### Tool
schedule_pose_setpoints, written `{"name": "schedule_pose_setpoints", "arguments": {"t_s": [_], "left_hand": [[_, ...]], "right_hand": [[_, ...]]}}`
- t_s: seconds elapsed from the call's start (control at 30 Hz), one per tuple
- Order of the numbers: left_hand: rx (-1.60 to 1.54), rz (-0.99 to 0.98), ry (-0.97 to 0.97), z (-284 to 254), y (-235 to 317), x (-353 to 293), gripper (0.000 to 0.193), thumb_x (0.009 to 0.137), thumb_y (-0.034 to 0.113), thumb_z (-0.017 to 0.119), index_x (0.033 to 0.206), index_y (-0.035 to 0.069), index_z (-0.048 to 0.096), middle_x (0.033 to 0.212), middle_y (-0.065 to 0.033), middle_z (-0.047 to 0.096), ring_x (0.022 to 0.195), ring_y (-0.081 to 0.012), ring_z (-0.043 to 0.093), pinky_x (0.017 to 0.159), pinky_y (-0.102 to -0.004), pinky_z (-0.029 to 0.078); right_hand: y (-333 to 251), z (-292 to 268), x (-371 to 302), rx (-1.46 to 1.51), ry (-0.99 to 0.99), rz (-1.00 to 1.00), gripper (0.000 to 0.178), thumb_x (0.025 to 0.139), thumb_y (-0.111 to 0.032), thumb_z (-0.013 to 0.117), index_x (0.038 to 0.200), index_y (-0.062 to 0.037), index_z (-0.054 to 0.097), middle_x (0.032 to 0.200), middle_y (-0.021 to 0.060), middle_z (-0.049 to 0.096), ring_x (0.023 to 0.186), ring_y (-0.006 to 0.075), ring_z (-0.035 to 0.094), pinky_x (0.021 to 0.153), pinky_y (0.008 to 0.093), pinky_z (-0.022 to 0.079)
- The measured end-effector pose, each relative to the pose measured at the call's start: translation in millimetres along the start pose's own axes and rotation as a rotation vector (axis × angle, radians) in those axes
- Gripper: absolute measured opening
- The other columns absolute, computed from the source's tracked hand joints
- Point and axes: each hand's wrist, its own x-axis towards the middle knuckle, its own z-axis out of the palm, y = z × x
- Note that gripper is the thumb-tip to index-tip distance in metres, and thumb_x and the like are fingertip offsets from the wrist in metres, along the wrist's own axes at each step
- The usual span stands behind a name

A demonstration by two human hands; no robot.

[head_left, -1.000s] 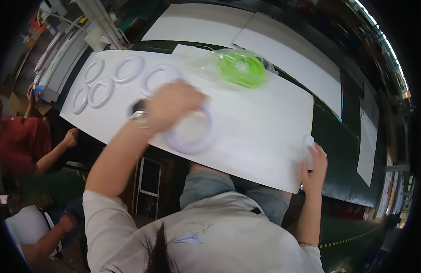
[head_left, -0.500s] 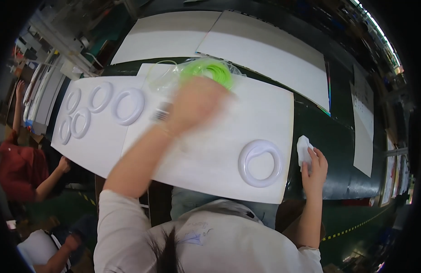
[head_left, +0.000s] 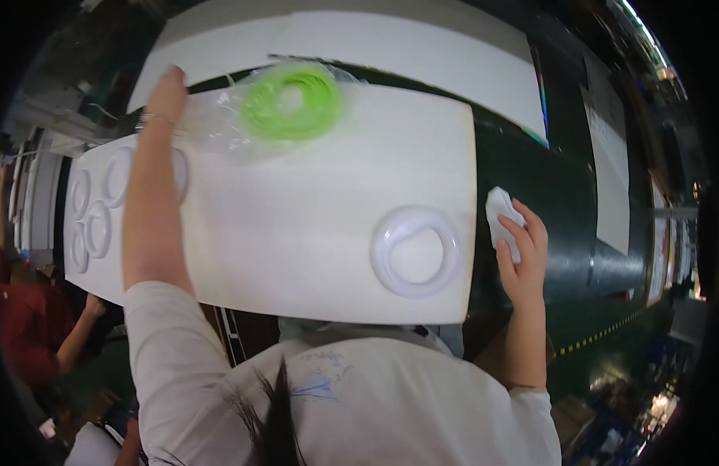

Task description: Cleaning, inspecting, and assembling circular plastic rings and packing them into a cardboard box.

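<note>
My left hand (head_left: 167, 97) reaches over the far left of the white board (head_left: 297, 225), at the left end of a clear plastic bag (head_left: 220, 124). Its fingers are hidden and blurred, so whether it grips the bag does not show. In the bag lies a bright green coil (head_left: 324, 109), flat on the board's far edge. On the dark table right of the board, my right hand (head_left: 525, 252) has its fingers closed around a crumpled white cloth (head_left: 498, 208). Between my hands, a glossy white ring (head_left: 383, 252) lies near the board's right edge.
Several more white rings (head_left: 98, 229) lie on the board's left part, one partly behind my left forearm. Large white sheets (head_left: 406, 39) cover the table's far side. Another pale sheet (head_left: 612, 186) lies at the right. A person in red (head_left: 33, 326) is at the far left.
My left hand has swung from over the green coil to the far left. The bagged coil has shifted left on the board. The head view has moved slightly; my right hand still holds the cloth.
</note>
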Motion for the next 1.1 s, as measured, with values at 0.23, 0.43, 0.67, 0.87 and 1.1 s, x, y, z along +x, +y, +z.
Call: {"name": "schedule_pose_setpoints", "arguments": {"t_s": [0.23, 0.43, 0.67, 0.87, 1.1], "left_hand": [[-0.683, 0.268, 0.437, -191.0, 90.1, -83.5, 0.03, 0.101, 0.023, 0.051, 0.122, 0.003, 0.056, 0.085, -0.0026, 0.062, 0.079, -0.0094, 0.059, 0.076, -0.0241, 0.048], [-0.641, 0.381, 0.114, -247.2, 156.1, -198.8, 0.026, 0.1, 0.015, 0.051, 0.12, 0.001, 0.06, 0.083, -0.0027, 0.062, 0.081, -0.0109, 0.061, 0.077, -0.0221, 0.047], [-1.056, 0.164, -0.53, -197.5, 212.5, -284.0, 0.009, 0.094, 0.002, 0.05, 0.092, -0.001, 0.058, 0.071, -0.0036, 0.06, 0.068, -0.0107, 0.058, 0.065, -0.0226, 0.046], [-1.223, 0.067, -0.795, -141.2, 221.6, -306.2, 0.012, 0.097, 0.006, 0.046, 0.095, 0.002, 0.057, 0.092, -0.0032, 0.064, 0.079, -0.0109, 0.06, 0.068, -0.0226, 0.046], [-1.549, -0.217, -0.85, -105.9, 250.3, -290.2, 0.02, 0.103, 0.015, 0.043, 0.097, 0.002, 0.056, 0.126, -0.0098, 0.061, 0.105, -0.0145, 0.06, 0.086, -0.0257, 0.049]], "right_hand": [[10.3, 2.1, -19.2, -0.087, -0.108, 0.064, 0.038, 0.078, -0.007, 0.067, 0.115, -0.0121, 0.065, 0.124, 0.0089, 0.06, 0.114, 0.0322, 0.055, 0.099, 0.0416, 0.042], [41.1, 11.3, -23.2, -0.175, -0.038, 0.105, 0.036, 0.08, -0.008, 0.066, 0.116, -0.0105, 0.065, 0.121, 0.0104, 0.061, 0.111, 0.0323, 0.056, 0.096, 0.0402, 0.044], [-12.6, 15.9, -38.8, 0.176, -0.134, -0.188, 0.055, 0.066, -0.007, 0.073, 0.12, -0.0109, 0.061, 0.124, 0.0105, 0.058, 0.116, 0.0314, 0.053, 0.099, 0.042, 0.04], [-27.2, 24.6, -35.7, 0.181, -0.239, -0.081, 0.1, 0.058, -0.025, 0.086, 0.143, -0.0066, 0.038, 0.143, 0.0146, 0.044, 0.136, 0.0367, 0.035, 0.112, 0.045, 0.026], [-49.8, 37.2, -17.3, 0.107, -0.284, 0.01, 0.113, 0.055, -0.033, 0.088, 0.146, -0.002, 0.029, 0.14, 0.0181, 0.043, 0.135, 0.0402, 0.035, 0.111, 0.0487, 0.025]]}}
